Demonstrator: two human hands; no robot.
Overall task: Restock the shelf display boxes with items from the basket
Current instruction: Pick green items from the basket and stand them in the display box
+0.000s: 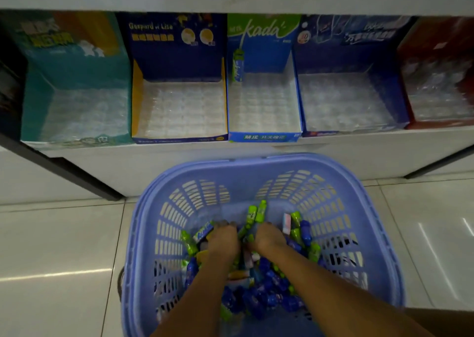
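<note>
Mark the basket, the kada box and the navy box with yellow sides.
basket [256,162]: head view, on its far rim.
kada box [264,137]: head view, on its front panel.
navy box [137,98]: head view, on its yellow left wall.

The floor [59,247] has large pale glossy tiles with thin grey joints, and stripes of light reflect on it. A left dark bar [64,168] and a right dark bar [441,162] run slanting above the tiles. A brown surface [443,321] shows in the lower right corner
</note>
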